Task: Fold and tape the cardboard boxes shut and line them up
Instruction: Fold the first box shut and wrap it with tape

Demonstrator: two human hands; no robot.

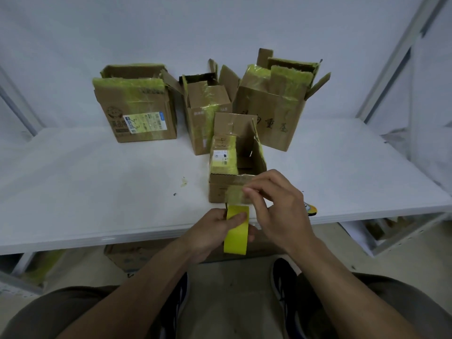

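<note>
A small open cardboard box [226, 189] stands near the table's front edge, flaps up, old yellow tape on it. My left hand [215, 228] grips a roll of yellow tape [236, 231] just below the box, thumb on the roll's face. My right hand [276, 204] pinches at the tape's free end in front of the box's near wall. Behind stand three more open boxes: a left box [139, 113], a middle box [208, 113] and a right box [271, 111] with black writing.
The white table [97, 192] backs onto a white wall. A small yellow and black object [311, 208] lies at the table's edge right of my hand. Metal shelf frames [391, 69] stand right and left. Flattened cardboard [127, 255] lies under the table. My shoes are below.
</note>
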